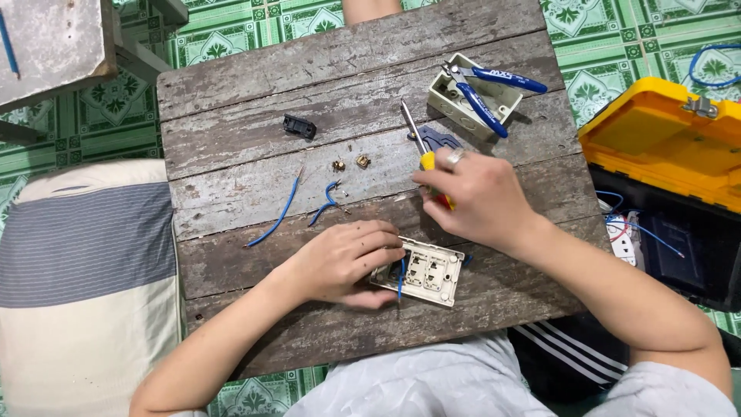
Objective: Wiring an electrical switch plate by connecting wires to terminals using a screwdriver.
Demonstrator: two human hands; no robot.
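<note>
Under left fingers (382, 245): socket plate (426, 272); right hand (475, 197) grips screwdriver (417, 139).

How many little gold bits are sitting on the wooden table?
2. One brass piece lies mid-table; the other brass piece sits just right of it, near the screwdriver. The hands could hide more.

A weathered plank table (255, 93) carried a cream socket plate (426, 272), a junction box (472, 99) under blue-handled pliers (488, 93); two blue wire offcuts (276, 216), two brass terminals (350, 164) and a black clip (299, 126) lay nearby.

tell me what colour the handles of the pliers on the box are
Blue. The pliers lie across the open cream junction box, seen clearest in the head view.
</note>
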